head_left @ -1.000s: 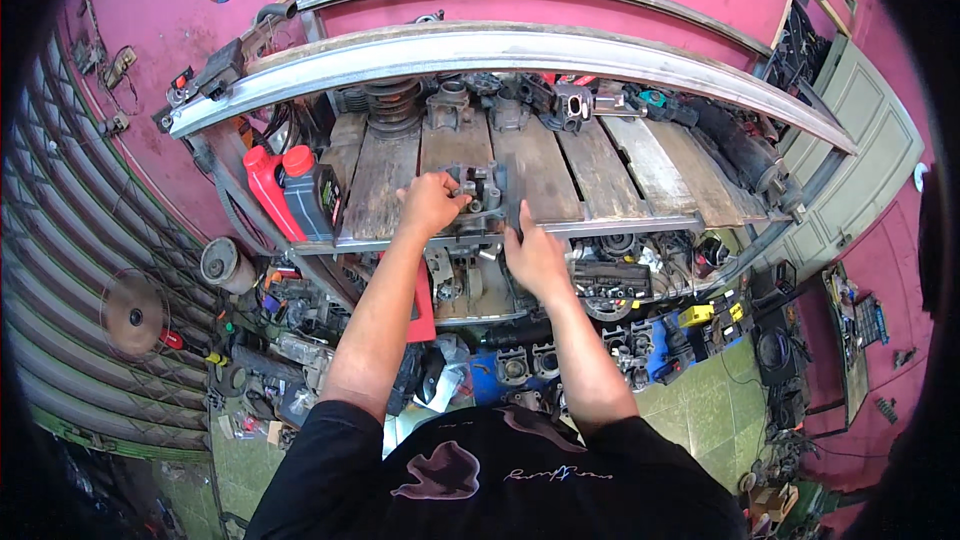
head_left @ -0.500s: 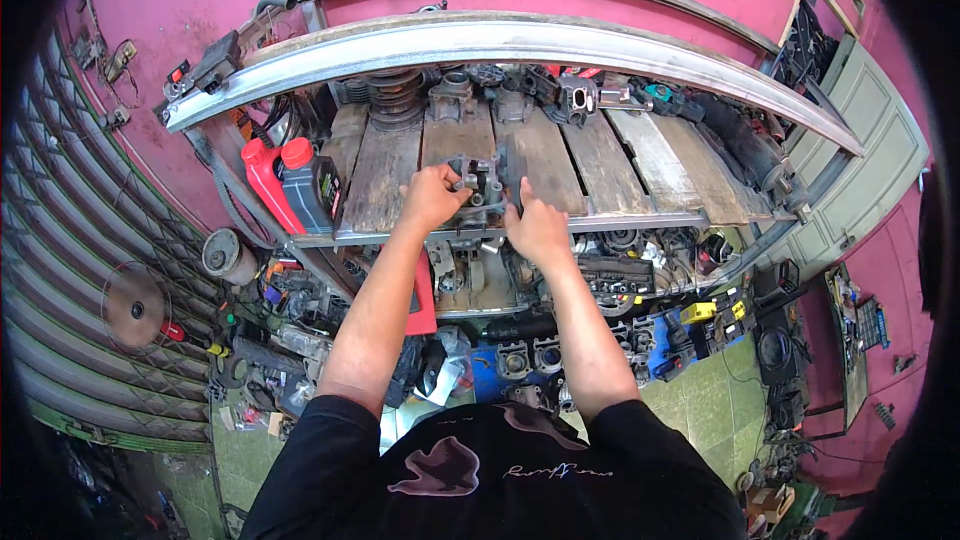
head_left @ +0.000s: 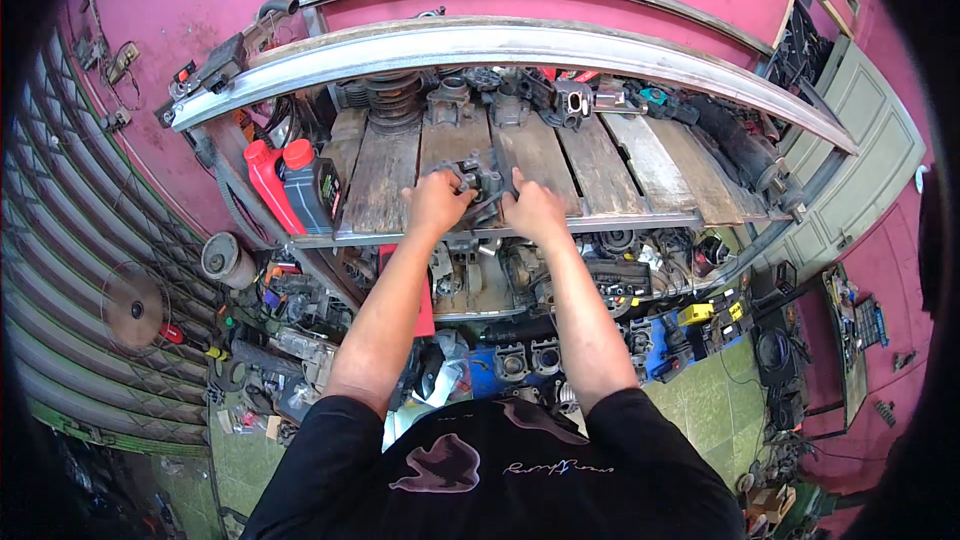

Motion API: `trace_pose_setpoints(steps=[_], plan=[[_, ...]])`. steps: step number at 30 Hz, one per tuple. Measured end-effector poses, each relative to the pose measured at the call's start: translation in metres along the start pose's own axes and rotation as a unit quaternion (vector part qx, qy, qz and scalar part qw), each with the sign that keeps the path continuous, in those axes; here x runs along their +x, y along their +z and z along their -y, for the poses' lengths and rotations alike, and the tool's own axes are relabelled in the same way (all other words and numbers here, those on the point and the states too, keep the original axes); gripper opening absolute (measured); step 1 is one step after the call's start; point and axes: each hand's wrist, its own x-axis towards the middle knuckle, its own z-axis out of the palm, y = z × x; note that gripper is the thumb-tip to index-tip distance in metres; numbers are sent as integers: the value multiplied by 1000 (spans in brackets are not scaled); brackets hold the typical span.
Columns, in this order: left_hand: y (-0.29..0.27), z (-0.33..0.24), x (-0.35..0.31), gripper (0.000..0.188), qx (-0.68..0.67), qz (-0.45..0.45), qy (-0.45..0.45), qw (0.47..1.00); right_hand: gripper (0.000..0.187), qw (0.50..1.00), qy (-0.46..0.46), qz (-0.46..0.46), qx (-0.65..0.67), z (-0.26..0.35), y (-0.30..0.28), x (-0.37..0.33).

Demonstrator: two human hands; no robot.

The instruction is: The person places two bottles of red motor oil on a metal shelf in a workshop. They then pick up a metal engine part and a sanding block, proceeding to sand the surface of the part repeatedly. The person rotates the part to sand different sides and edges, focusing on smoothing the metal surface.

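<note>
A grey metal cylinder head rests near the front edge of the wooden plank shelf, tipped at an angle. My left hand is closed on its left side, fingers curled over the top. At its right side is my right hand, with the thumb close against the metal and the index finger stretched forward over the planks. Whether the right thumb presses on the part is hard to tell. Both hands hide parts of the casting's sides.
Cylinder blocks and other engine parts line the shelf's back, under a metal rail. Two oil bottles stand at the left end. Below are more parts, a blue mat and a yellow box. A fan is at left.
The cylinder head has turned and tipped between my hands. My left hand has shifted slightly right, and my right hand has drawn its fingers in a little.
</note>
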Motion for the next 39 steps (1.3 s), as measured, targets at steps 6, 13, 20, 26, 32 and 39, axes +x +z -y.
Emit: trace_pose_setpoints(steps=[6,13,20,26,32,39], plan=[[-25,-18,-26,44,62,16,24,998,61,998,18,-60,18,-9,12,-16],[-24,35,12,80,37,20,11,999,67,999,30,-32,3,30,8,-98],[-29,25,18,43,51,17,34,998,68,998,-7,-49,49,10,12,-30],[-19,31,11,31,82,-37,-1,996,69,998,-47,20,-40,24,-21,-61],[-16,30,11,33,70,-33,15,997,69,999,-15,4,-40,22,-2,-58],[-15,24,15,30,75,-24,14,997,69,999,-35,23,-24,2,5,-10]])
